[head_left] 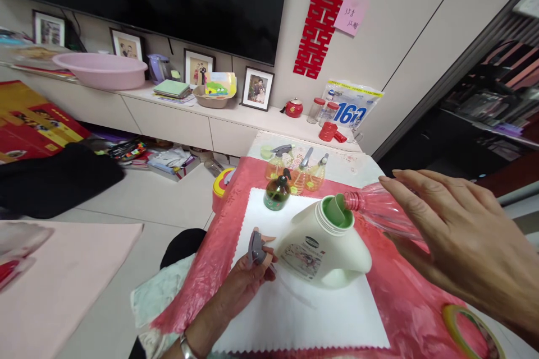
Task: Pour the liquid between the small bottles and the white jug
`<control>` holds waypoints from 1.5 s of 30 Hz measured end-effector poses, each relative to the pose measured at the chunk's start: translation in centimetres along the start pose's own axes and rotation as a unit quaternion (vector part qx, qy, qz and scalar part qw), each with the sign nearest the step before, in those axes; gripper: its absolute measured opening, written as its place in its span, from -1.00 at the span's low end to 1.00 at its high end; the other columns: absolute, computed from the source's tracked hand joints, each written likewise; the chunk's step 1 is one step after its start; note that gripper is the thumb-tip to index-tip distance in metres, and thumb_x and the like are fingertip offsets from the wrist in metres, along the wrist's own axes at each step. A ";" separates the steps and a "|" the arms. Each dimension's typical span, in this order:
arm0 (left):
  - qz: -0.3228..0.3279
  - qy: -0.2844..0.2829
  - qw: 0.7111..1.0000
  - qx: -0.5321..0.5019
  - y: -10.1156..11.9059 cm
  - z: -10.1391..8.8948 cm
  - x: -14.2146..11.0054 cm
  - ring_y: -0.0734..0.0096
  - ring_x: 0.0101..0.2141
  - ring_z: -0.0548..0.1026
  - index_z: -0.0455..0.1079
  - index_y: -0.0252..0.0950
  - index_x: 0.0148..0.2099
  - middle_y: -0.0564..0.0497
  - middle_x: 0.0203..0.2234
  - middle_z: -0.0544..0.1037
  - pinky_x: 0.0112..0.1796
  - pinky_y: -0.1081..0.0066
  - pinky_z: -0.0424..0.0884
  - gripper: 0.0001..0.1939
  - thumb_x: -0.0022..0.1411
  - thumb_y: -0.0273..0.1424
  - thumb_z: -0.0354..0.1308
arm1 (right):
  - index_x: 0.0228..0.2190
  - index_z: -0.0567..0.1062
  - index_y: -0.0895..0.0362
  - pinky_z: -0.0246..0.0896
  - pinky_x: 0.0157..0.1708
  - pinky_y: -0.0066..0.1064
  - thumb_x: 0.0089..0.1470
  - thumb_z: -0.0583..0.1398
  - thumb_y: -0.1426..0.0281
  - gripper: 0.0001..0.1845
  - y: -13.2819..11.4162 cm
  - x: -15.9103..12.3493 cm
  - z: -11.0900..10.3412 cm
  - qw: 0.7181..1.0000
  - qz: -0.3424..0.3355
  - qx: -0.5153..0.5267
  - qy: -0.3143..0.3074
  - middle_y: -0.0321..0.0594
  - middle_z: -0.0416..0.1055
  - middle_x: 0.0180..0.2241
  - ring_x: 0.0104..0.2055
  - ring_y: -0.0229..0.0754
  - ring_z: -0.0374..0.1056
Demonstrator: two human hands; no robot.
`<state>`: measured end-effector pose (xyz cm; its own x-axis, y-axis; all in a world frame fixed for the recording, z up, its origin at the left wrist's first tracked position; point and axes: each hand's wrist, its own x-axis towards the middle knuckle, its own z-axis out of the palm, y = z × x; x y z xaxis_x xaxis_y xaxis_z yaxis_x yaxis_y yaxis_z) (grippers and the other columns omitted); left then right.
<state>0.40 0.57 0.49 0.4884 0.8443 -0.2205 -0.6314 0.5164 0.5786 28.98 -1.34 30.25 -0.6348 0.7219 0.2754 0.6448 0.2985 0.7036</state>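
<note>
In my left hand [248, 283] is a spray trigger head [257, 249], grey and peach, with a thin clear dip tube trailing down from it. My right hand [450, 230] is closed around a clear plastic bottle [381, 207], fingers above and thumb below. That bottle lies almost level, its neck at the green pouring spout of a large cream jug [322, 252]. Whether liquid is flowing I cannot tell. The uncapped jug stands on a white scalloped-edge sheet [332, 320]. A dark green pump bottle [277, 193] stands behind my left hand.
Several amber spray bottles [298, 176] stand at the table's far side. Red plastic sheeting [404, 291] covers the table, with a tape roll [474, 331] at the right. Beyond is a long white cabinet [168, 123] bearing a pink basin [103, 70], photo frames and jars.
</note>
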 end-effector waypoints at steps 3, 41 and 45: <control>0.002 -0.001 1.000 0.002 -0.1 0.0 0.0 0.51 -0.39 0.54 0.56 -0.24 -0.09 0.02 -0.27 0.62 -0.27 0.42 0.40 -0.63 0.06 -0.30 0.50 | 0.21 0.25 0.28 0.24 -0.12 -0.02 0.31 -0.03 0.25 -0.45 0.1 0.0 0.1 1.000 -0.004 0.000 0.001 0.13 0.29 0.13 0.04 0.24 0.29; -0.004 0.007 1.000 -0.010 -0.1 -0.2 0.1 0.49 -0.40 0.55 0.58 -0.23 -0.11 0.00 -0.28 0.64 -0.28 0.41 0.42 -0.60 0.00 -0.28 0.54 | 0.17 0.25 0.24 0.28 -0.12 0.08 0.25 -0.05 0.31 -0.49 0.5 1.0 -1.1 1.000 -0.018 -0.020 0.009 0.16 0.34 0.08 0.03 0.31 0.33; -0.009 0.014 1.000 -0.007 0.0 -0.1 0.1 0.50 -0.41 0.55 0.59 -0.24 -0.12 0.01 -0.30 0.65 -0.29 0.43 0.42 -0.59 -0.02 -0.26 0.55 | 0.18 0.24 0.24 0.28 -0.12 0.10 0.25 -0.05 0.31 -0.48 0.6 0.9 -1.2 1.000 -0.019 -0.021 0.010 0.18 0.33 0.08 0.03 0.32 0.32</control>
<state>0.39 0.69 0.34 0.4823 0.8389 -0.2522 -0.6313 0.5325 0.5638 28.31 -1.27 31.74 -0.6669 0.6975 0.2621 0.6028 0.2983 0.7401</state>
